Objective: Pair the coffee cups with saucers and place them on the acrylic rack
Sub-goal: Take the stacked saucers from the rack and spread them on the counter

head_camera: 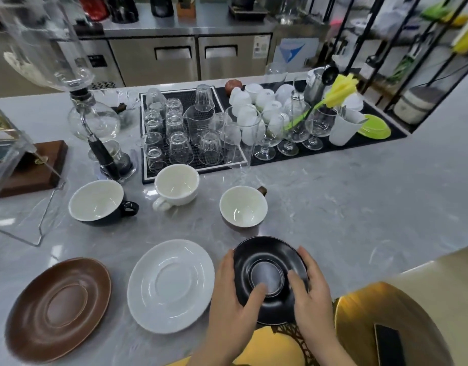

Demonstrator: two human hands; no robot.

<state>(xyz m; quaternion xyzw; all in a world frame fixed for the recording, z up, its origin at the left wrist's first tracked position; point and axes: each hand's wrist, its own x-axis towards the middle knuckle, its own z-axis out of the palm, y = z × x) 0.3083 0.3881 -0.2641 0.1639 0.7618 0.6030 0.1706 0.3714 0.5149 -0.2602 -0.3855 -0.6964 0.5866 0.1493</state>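
Coffee cups stand in a row on the grey marble surface (333,196): a black cup (99,204) at left, a white cup (176,187) in the middle, a brown-handled cup (243,206) at right. Nearer us lie a brown saucer (57,309) and a white saucer (170,285). We hold the black saucer (267,253) at the surface's near edge, left hand (231,295) and right hand (313,291) each with the grip curled round its rim, thumbs on top. The acrylic rack (16,165) stands far left.

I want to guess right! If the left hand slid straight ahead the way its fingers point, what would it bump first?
Probably the brown-handled cup. The left hand grips the black saucer, its fingers pointing away up the counter toward that cup, though depth is hard to judge.
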